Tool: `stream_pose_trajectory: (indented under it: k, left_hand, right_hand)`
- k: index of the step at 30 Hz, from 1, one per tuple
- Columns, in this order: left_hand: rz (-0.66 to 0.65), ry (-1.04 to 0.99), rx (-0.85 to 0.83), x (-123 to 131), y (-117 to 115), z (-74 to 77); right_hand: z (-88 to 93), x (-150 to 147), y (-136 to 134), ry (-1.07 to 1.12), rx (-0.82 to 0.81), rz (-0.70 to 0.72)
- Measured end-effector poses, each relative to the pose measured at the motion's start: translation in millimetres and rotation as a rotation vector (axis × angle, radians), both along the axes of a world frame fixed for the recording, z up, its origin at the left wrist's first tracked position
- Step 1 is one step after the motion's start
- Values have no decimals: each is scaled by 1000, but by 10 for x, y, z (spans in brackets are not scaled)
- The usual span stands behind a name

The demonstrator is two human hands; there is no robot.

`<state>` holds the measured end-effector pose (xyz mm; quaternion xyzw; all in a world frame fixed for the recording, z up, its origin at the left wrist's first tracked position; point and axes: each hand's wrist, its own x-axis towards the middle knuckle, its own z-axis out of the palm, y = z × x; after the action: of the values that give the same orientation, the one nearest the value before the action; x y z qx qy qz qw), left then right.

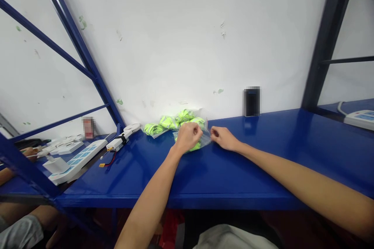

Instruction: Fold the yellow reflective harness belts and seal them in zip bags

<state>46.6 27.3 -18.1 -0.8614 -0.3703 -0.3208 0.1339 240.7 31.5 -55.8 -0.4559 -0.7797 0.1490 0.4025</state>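
A clear plastic bag [207,138] with a folded neon-yellow item in it lies on the blue table [233,179]. My left hand [189,137] is closed on the bag and covers much of it. My right hand [223,138] has its fingers pinched together at the bag's right end. Just behind my left hand, against the wall, are several more clear bags [166,122] of rolled neon-yellow material with pale reflective-looking bands.
A white handheld fan [132,127] and a white battery pack [115,144] with loose leads lie on the left. A dark upright box [252,102] stands by the wall. Beyond the blue frame post [99,89] are a power strip [82,159] and another person's hand [30,153].
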Motion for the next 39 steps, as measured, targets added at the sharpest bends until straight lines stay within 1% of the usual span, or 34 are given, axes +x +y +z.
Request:
stream_pose_trajectory:
  k: [2,4,5,6,7,9,11,12,13,14,15,16,18,20,23,25,27,30,32,34,36,39]
  left_hand:
    - [11,-98,1,-67,18,5]
    - [-17,-153,-11,-162,49,3]
    - [-10,-178,-15,-220,71,-2]
    - [28,-205,-16,-286,98,-12]
    - [100,-228,-18,-359,129,-25]
    - [303,-235,-53,-517,200,-61]
    - [483,-180,-153,-669,270,-104]
    - [532,-138,-214,-730,300,-126]
    - [542,-92,-280,-777,325,-148]
    - [513,-52,-351,-806,344,-170]
    - [455,-21,-417,-817,355,-191]
    - [376,-1,-471,-813,360,-211]
    - [213,9,-535,-769,356,-247]
    - [113,-10,-529,-703,341,-274]
    - [43,-79,-485,-611,319,-297]
    - [-5,-127,-458,-563,309,-304]
    - [-52,-168,-436,-525,301,-310]
    - [-56,-264,-400,-475,285,-327]
    - [-26,-360,-373,-443,269,-344]
    - [3,-437,-346,-410,256,-359]
    - [25,-472,-329,-379,253,-364]
    - [89,-534,-349,-362,270,-327]
  right_hand:
    - [-14,85,50,-14,4,-65]
    - [-17,147,70,-9,33,-106]
    - [-12,164,69,-4,60,-120]
    - [-3,172,62,7,87,-125]
    - [9,171,51,23,108,-115]
    - [36,157,26,81,98,-57]
    - [53,138,5,139,-10,23]
    - [57,131,-3,146,-82,70]
    - [56,127,-8,136,-145,115]
    - [53,123,-11,110,-194,158]
    - [50,121,-11,78,-229,195]
    - [46,119,-9,52,-252,219]
    - [44,114,3,29,-293,222]
    - [52,105,13,34,-343,203]
    - [72,87,6,99,-434,190]
    - [85,72,-17,187,-501,227]
    - [94,54,-49,310,-560,297]
    - [103,13,-95,506,-617,377]
    - [107,-26,-120,587,-630,384]
    - [111,-60,-136,627,-632,354]
    - [119,-69,-134,652,-631,293]
    - [145,5,-87,675,-621,211]
